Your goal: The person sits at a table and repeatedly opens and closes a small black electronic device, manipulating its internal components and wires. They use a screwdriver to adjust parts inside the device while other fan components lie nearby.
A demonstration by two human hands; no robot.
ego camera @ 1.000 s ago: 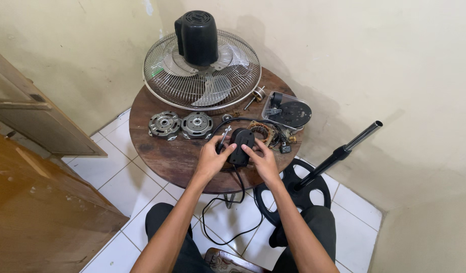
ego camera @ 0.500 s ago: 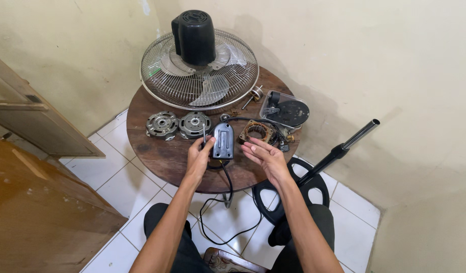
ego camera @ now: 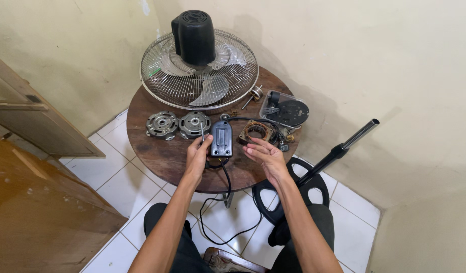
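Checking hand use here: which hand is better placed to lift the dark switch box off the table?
Left. The left hand already touches the switch box at its edge; the right hand is open, palm up, beside it.

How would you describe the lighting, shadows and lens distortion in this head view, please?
Head view: soft, even light; no strong glare. The black motor housing casts a faint shadow on the wall to its right. Wide-angle distortion bows the forearms toward the bottom edge. The left hand and the switch housing look sharp.

Plain cream walls [ego camera: 384, 76] meeting in a corner, white tiled floor [ego camera: 111, 177] with dark grout, round dark wooden worktop [ego camera: 162, 156], brown wooden furniture [ego camera: 35, 212] at left, soft even light
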